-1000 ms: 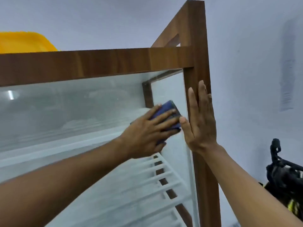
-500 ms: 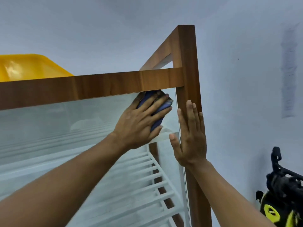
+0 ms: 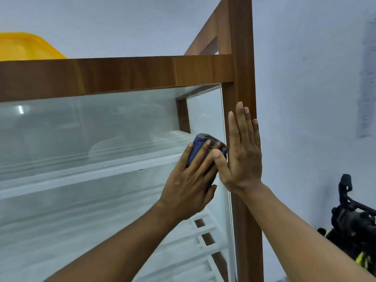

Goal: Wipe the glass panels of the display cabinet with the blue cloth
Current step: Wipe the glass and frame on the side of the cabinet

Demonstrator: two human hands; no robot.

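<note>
A display cabinet with a brown wooden frame [image 3: 122,75] fills the left and middle of the view. Its front glass panel [image 3: 81,149] shows white slatted shelves behind it. My left hand [image 3: 191,184] presses a folded blue cloth [image 3: 198,146] flat against the glass near the panel's right edge, fingers straight over the cloth. My right hand [image 3: 242,151] lies flat, fingers straight and together, on the wooden corner post [image 3: 244,58], touching the thumb side of the cloth.
A yellow plastic tub [image 3: 26,45] sits on top of the cabinet at the far left. A pale wall runs behind and to the right. A black and yellow machine [image 3: 354,224] stands low at the right edge.
My left hand has slid the cloth down from the panel's top right corner to about shelf height. My right hand stays flat on the post.
</note>
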